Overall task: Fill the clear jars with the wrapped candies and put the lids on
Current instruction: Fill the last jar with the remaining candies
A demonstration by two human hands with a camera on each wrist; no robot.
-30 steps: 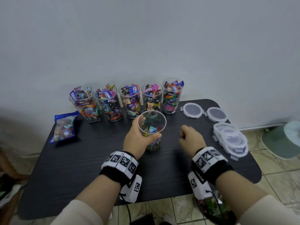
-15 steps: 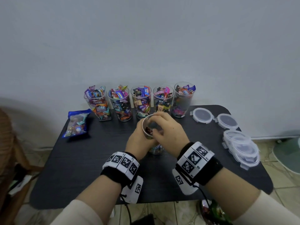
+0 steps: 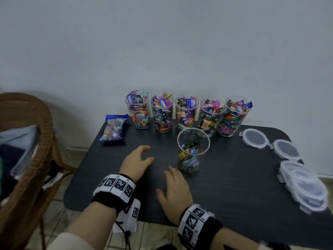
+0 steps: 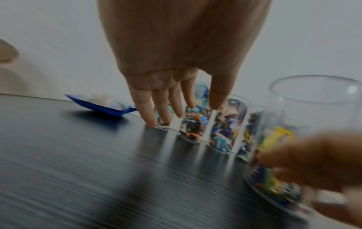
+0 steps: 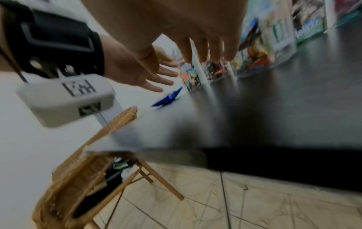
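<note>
The blue candy bag (image 3: 113, 128) lies flat, up and to the left of the left hand (image 3: 135, 164), nearer it than the right hand (image 3: 175, 191). Both hands hover with fingers spread, holding nothing. The part-filled jar (image 3: 191, 152) stands upright just ahead of the right hand. The left wrist view shows right fingertips (image 4: 321, 161) before the jar; contact is unclear.

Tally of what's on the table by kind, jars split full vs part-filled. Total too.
Full jars: 5
Part-filled jar: 1
Loose lids: 2
Lid stack: 1 (lids in it too blurred to count)
Candy bag: 1
Total: 10
</note>
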